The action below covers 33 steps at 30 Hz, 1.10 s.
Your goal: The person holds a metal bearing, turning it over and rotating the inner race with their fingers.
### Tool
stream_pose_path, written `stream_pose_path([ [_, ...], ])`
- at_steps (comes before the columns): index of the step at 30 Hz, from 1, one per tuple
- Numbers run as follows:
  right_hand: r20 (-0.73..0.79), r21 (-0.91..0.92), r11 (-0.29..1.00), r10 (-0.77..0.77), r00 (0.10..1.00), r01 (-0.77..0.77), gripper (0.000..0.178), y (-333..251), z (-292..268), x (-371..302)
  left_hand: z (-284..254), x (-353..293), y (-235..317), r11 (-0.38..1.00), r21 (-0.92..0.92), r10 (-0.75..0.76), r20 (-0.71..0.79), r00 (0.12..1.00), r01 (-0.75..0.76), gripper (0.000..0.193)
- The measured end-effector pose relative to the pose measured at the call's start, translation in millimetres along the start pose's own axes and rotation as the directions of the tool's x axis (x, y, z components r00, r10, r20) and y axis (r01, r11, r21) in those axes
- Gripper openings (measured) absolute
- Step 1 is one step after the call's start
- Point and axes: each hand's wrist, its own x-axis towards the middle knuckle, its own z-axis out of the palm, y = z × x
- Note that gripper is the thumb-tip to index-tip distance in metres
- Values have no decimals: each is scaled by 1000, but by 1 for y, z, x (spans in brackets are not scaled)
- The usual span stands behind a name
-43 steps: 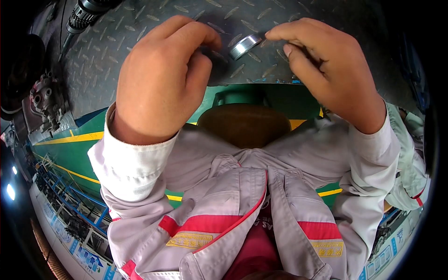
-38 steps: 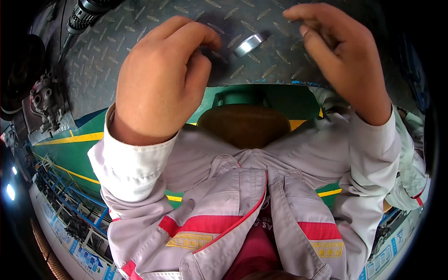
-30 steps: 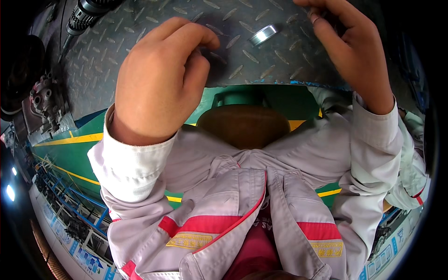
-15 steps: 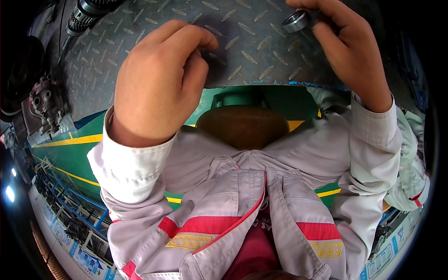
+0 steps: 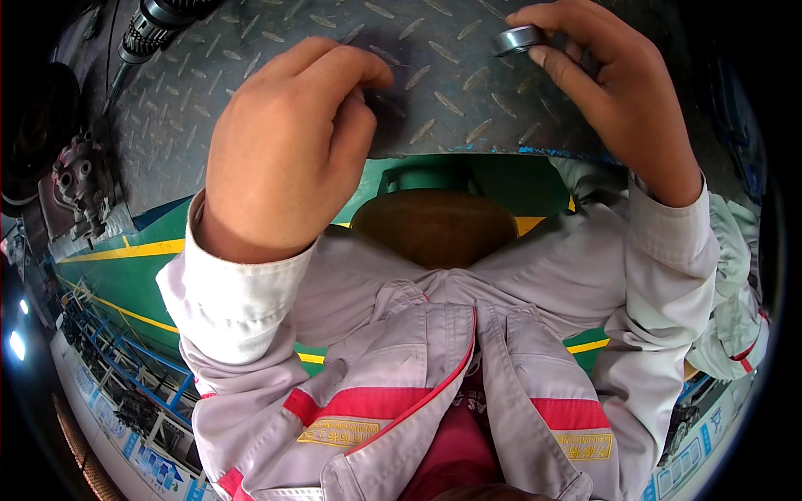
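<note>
My right hand [image 5: 628,92] pinches a small, shiny steel bearing [image 5: 520,38] between thumb and fingertips, just above the diamond-plate metal bench top [image 5: 451,71]. The bearing is tilted so its outer rim faces me. Over the near left part of the bench, my left hand [image 5: 284,150] is closed, with the index finger and thumb curled together. Its other fingers are out of sight beneath, so anything it may hold is hidden.
A geared metal shaft [image 5: 150,29] lies at the far left of the bench. Near the left edge sits a grimy metal casting with round bores [image 5: 79,184]. A brown-topped stool [image 5: 434,225] stands below the bench's front edge. Another person's grey sleeve [image 5: 735,292] shows at right.
My right hand has turned the bearing, so its rim now shows instead of its open face, and shifted it slightly left. My left hand has hardly moved.
</note>
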Motion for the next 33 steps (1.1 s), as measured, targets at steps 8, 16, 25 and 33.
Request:
stream_pose_path([
  [8,61,-70,989,-123,990,128,23,-20,-1,1,0,0,-3,1000,5,1,-12,1000,-1,21],
  [16,67,192,934,-320,945,302,21,-19,47,-5,1,0,-3,1000,2,4,-15,1000,-4,24],
  [25,123,145,965,-236,964,218,29,-26,46,-7,0,-3,-4,1000,-2,-17,-10,1000,17,23],
  [33,142,24,943,-331,933,331,30,-14,23,1,0,-5,-2,1000,3,-29,-10,1000,29,23],
])
